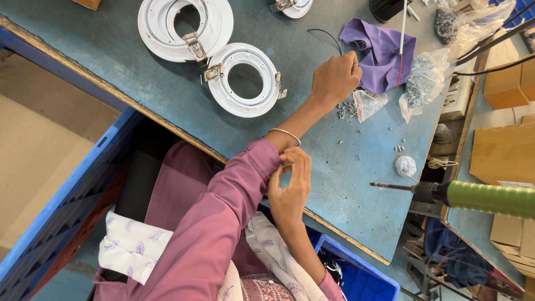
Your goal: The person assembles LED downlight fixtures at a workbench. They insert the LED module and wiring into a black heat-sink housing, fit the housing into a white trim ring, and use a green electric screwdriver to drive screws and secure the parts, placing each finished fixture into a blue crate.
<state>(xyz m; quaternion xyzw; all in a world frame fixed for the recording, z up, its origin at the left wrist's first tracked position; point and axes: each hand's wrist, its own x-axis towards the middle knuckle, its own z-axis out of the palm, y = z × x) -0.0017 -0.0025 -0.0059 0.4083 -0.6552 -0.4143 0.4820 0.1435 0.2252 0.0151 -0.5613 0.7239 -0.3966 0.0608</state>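
Now the left hand (336, 77) reaches out over the table (139, 95), fingers curled down onto a scatter of small screws (346, 110) just beneath it; whether it pinches one cannot be told. The right hand (290, 187) sits nearer the body, fingers pinching the pink sleeve cuff (266, 158) at the left wrist. Beyond the right hand a green-handled screwdriver (462, 195) lies level, its long axis crosswise, tip pointing back toward the hands.

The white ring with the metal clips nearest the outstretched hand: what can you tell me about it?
The white ring is a round, flat frame, plastic or painted metal by its look, with a stepped rim and an open middle. Shiny metal spring clips sit at its left and right edges. It lies flat on the blue-green worktable, touching a larger white ring. No hand touches it.
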